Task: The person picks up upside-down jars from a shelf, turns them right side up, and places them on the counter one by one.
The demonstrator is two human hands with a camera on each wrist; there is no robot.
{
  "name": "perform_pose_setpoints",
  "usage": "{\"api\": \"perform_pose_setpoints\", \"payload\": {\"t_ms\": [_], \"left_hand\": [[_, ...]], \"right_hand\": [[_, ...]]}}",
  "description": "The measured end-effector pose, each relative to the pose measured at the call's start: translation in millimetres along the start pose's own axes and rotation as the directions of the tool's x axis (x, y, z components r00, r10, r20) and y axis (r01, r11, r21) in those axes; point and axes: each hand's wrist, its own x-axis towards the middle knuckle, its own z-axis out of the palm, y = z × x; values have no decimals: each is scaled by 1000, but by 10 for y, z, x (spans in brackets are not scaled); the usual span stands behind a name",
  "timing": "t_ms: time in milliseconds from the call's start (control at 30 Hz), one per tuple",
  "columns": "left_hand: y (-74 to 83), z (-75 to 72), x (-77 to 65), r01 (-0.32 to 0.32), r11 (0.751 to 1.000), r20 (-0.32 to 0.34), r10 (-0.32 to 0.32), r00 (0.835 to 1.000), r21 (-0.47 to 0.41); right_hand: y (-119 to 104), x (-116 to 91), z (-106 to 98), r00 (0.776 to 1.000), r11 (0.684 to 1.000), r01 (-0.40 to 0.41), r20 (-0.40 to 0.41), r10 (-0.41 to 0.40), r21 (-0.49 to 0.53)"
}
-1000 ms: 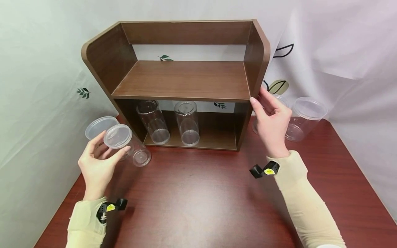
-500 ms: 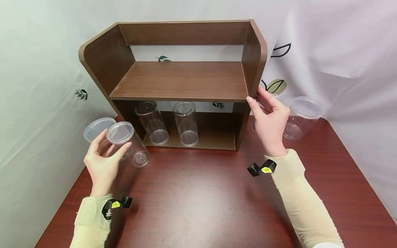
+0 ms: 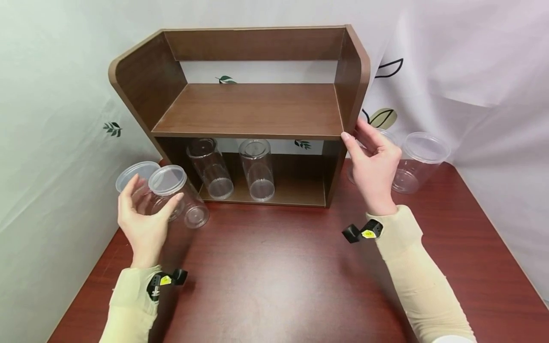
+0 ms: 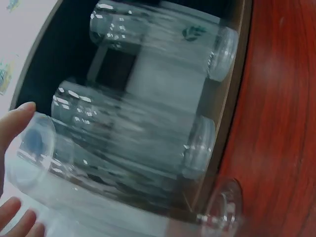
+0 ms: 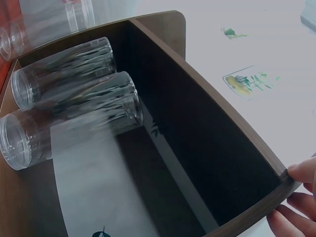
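Note:
A clear plastic jar with a pale lid (image 3: 167, 180) stands upright on the table, before the left end of the brown shelf unit (image 3: 257, 109). My left hand (image 3: 143, 233) is spread around its lid. The thumb is right at the rim, and the fingertips (image 4: 24, 224) are away from the opposite side. A wider lidded jar (image 3: 128, 175) stands partly hidden behind those fingers. At the other end, my right hand (image 3: 375, 171) grips the front edge of the unit's side panel, its thumb (image 5: 301, 172) in front and fingers behind. Two clear jars stand inside on the bottom shelf, left (image 3: 214, 166) and middle (image 3: 257, 166).
Right of the unit, a lidded jar (image 3: 422, 159) stands near the table's back corner, with another clear jar (image 3: 387, 135) mostly hidden behind my right hand. White cloth walls (image 3: 55, 95) close in the reddish-brown table (image 3: 266, 267).
The left jar's lid has shifted slightly right. My left fingers have loosened and drawn away from the lid. The right hand keeps its hold on the shelf unit.

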Motion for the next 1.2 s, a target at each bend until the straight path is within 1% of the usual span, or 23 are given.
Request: {"api": "perform_pose_setpoints", "payload": {"t_ms": [67, 100, 133, 233, 300, 400, 500, 567, 667, 767, 900, 967, 1067, 1200], "left_hand": [[64, 6, -16, -60, 998, -25, 60, 998, -4], [154, 21, -32, -83, 996, -36, 83, 996, -14], [239, 39, -48, -103, 994, -42, 101, 994, -34], [394, 92, -88, -141, 986, -48, 137, 989, -88], [471, 135, -113, -148, 980, -40, 144, 989, -130], [561, 193, -159, -163, 974, -18, 162, 987, -156], [631, 257, -217, -178, 967, 21, 185, 983, -180], [657, 306, -260, -181, 963, 59, 196, 979, -197], [632, 396, -323, -166, 960, 127, 198, 972, -224], [520, 495, -378, -136, 961, 195, 185, 963, -239], [336, 624, -449, -113, 964, 287, 182, 940, -243], [282, 687, -485, -106, 967, 329, 181, 927, -233], [235, 790, -537, -105, 972, 370, 178, 912, -209], [175, 929, -583, -107, 976, 399, 175, 900, -187]], "right_hand": [[-3, 0, 7, 1000, 1000, 1, 2, -1, 6], [-2, 0, 9, 1000, 1000, 3, 1, -3, 7], [-3, 0, 11, 1000, 1000, 3, -1, -3, 7], [-5, -2, 15, 1000, 1000, 2, -1, -2, 15], [-3, -4, 17, 1000, 1000, 1, 0, -1, 17], [-7, -7, 19, 1000, 1000, 3, 5, -3, 10], [-10, -9, 17, 1000, 1000, 9, 4, -9, -4], [-12, -11, 13, 1000, 1000, 12, 4, -12, -10], [-8, -15, 7, 1000, 1000, 20, 2, -20, -16], [-2, -18, 6, 1000, 1000, 19, 5, -19, -20], [0, -17, 7, 1000, 1000, 15, 9, -14, -21], [-3, -14, 6, 1000, 1000, 16, 9, -16, -22], [-8, -7, 0, 1000, 1000, 16, 8, -16, -23], [-11, -1, -3, 1000, 1000, 11, 10, -11, -26]]}}
